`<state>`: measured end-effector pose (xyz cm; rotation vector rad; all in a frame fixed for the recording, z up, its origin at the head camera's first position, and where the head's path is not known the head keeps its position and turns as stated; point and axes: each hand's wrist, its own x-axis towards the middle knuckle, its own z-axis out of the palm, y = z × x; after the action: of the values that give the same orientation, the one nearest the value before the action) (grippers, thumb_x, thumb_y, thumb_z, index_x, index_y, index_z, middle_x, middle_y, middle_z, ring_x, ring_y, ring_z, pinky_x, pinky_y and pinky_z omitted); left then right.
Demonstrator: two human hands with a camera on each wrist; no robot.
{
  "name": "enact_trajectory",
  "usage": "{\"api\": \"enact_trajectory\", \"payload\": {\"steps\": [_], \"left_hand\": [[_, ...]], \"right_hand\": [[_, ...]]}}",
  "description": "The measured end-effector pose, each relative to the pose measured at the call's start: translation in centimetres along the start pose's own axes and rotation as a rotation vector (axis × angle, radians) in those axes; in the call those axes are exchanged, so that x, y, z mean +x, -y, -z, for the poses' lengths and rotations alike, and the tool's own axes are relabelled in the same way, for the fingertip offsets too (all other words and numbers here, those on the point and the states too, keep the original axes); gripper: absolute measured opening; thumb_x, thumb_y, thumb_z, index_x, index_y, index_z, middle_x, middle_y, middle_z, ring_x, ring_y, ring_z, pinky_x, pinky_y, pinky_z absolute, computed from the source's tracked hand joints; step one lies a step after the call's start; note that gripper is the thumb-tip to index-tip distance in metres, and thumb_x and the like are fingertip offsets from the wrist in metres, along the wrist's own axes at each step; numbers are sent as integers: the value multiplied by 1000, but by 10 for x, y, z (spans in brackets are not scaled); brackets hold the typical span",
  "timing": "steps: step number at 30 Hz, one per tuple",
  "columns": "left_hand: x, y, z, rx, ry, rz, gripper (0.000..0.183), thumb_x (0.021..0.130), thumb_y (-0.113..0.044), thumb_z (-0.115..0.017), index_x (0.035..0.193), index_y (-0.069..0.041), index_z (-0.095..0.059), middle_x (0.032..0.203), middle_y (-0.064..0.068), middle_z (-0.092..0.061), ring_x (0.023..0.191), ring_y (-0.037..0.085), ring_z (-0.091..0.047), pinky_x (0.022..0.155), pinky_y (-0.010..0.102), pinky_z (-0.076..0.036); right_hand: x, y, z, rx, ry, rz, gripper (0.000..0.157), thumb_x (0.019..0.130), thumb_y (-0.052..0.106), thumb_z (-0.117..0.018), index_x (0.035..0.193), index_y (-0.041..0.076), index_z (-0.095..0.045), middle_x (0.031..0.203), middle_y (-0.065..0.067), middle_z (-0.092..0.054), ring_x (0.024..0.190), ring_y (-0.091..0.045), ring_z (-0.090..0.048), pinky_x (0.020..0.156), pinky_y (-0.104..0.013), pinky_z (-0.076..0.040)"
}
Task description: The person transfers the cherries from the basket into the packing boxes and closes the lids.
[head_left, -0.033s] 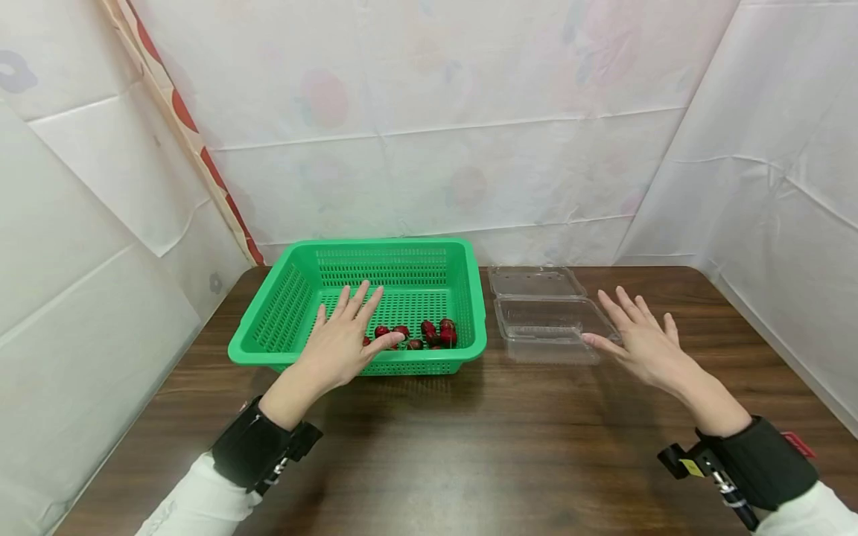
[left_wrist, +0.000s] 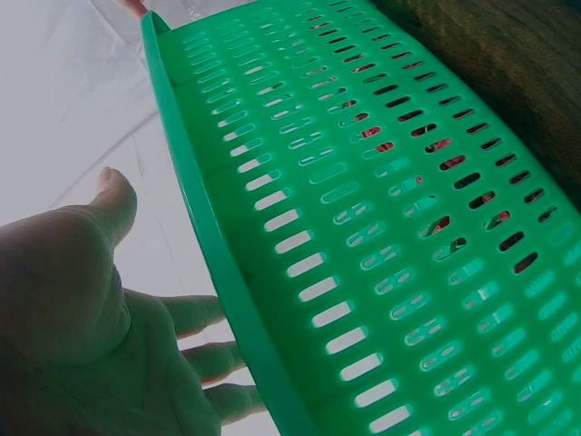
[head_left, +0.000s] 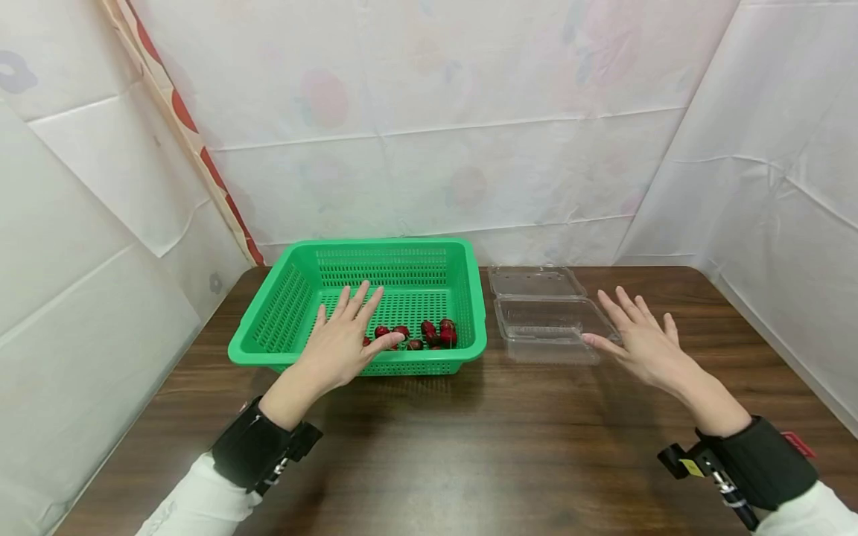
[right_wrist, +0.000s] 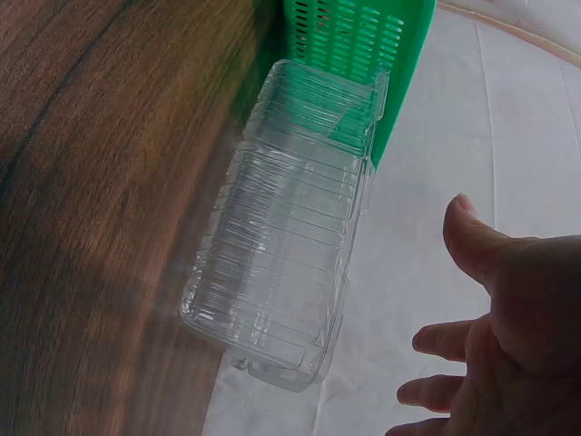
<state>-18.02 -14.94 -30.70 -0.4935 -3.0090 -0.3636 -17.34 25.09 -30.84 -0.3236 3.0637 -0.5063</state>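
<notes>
A green plastic basket (head_left: 429, 356) with slotted walls stands on the wooden table, and several dark red cherries (head_left: 447, 338) lie in it toward the front right. Over its front left part my left hand (head_left: 335, 350) hovers, palm down, fingers spread, holding nothing. To the right of the basket sits a clear plastic clamshell box (head_left: 546, 346), its lid (head_left: 536, 283) folded back behind it. My right hand (head_left: 643, 344) is spread at the box's right side, thumb overlapping its edge in the head view. The left wrist view shows cherries through the basket's slots (left_wrist: 345, 289).
Brown wooden table (head_left: 429, 447) extends in front of the basket and box. White sheeting (head_left: 429, 179) hangs close behind them, with more of it at the left and right sides. Each wrist carries a black strap (head_left: 251, 443) with a small camera mount.
</notes>
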Motion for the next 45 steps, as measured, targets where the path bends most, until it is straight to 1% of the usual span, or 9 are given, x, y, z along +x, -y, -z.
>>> {"api": "enact_trajectory", "payload": {"steps": [9,16,19,23,27,30,35,39,45], "left_hand": [[0,-2,0,-1,-10,-9,76,85,-61,-35,143,-17,-14,147,10,-8,133,32,-1,99,59,-8],[1,-6,3,-11,-17,-29,71,87,-56,-39,143,-18,-17,146,11,-13,131,35,-11,98,59,-12],[2,-8,4,-13,-24,-36,70,87,-54,-40,143,-17,-19,145,12,-17,129,36,-18,97,59,-16],[7,-11,6,-16,-36,-52,71,87,-53,-43,142,-14,-21,143,16,-22,124,39,-27,94,57,-25],[12,-16,8,-17,-30,-56,73,86,-51,-47,141,-8,-24,139,20,-28,121,41,-33,91,54,-32],[17,-20,9,-18,-8,-54,74,86,-49,-48,139,-4,-25,136,21,-33,120,39,-35,89,51,-35],[24,-28,10,-32,28,-56,73,86,-47,-50,137,-1,-28,132,21,-37,117,36,-39,85,47,-40],[30,-33,8,-34,59,-63,72,85,-47,-51,136,0,-31,132,21,-38,117,35,-40,86,45,-41],[37,-40,7,-16,119,-65,70,85,-46,-51,136,-1,-32,132,20,-38,116,32,-42,85,43,-42]], "right_hand": [[2,-1,-1,0,-1,4,83,85,57,-43,143,6,-9,143,-26,-3,127,-46,-3,89,-68,4],[10,-2,-2,-13,-8,13,81,86,53,-44,139,-3,-18,138,-32,-15,124,-47,-16,89,-67,-6],[15,-3,-1,-21,-7,12,79,88,51,-44,137,-7,-21,135,-34,-20,122,-47,-21,89,-66,-14],[22,-3,0,-12,-8,3,78,89,50,-43,134,-10,-24,130,-36,-26,119,-49,-25,86,-64,-22],[29,-4,2,25,-12,-4,74,90,44,-45,131,-15,-25,127,-39,-29,116,-51,-27,89,-61,-25],[34,-5,3,42,-25,-9,70,91,38,-46,128,-18,-27,124,-40,-31,114,-51,-29,90,-57,-27],[40,-8,0,58,-45,-62,65,92,36,-46,127,-17,-30,121,-40,-35,109,-51,-35,87,-56,-31],[44,-12,-5,77,-52,-117,62,92,34,-45,125,-17,-32,116,-39,-40,104,-50,-40,83,-55,-35],[50,-22,-12,140,-45,-215,65,93,39,-41,126,-16,-32,114,-37,-42,101,-49,-42,78,-53,-38]]}}
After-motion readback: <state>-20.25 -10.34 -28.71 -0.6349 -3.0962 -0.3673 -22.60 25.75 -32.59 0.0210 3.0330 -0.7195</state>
